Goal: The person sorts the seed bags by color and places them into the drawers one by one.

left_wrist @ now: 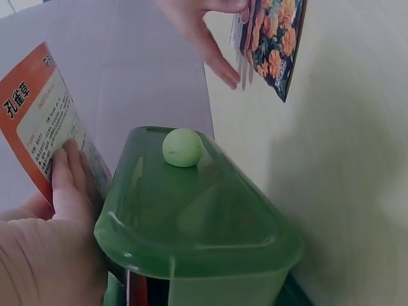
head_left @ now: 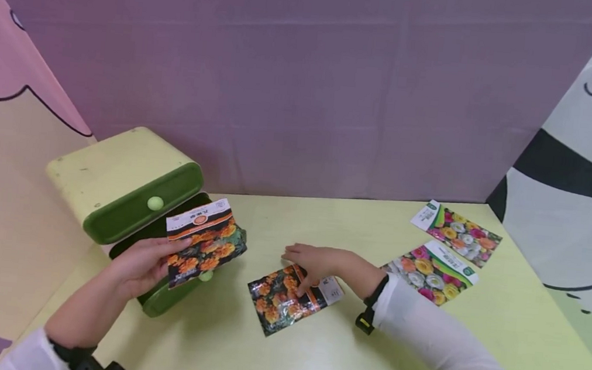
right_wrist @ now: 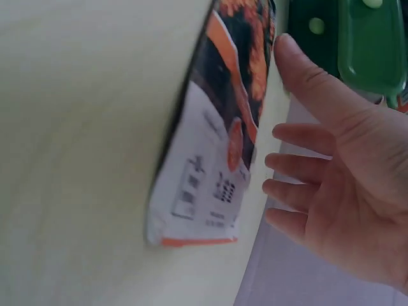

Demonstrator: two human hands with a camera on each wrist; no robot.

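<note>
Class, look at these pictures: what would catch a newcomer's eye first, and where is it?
The orange-flower seed packet held up in the left hand over the open green drawer of the small box at the table's left. A matching packet lies mid-table under the right hand, and two multicoloured packets lie at right.

text: "孔雀草" | on: orange-edged back of seed packet [left_wrist: 39,121] | other print: too small to read

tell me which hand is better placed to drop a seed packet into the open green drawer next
Left, most likely. The left hand already grips a seed packet right above the open drawer. The right hand only rests on another packet flat on the table.
</note>
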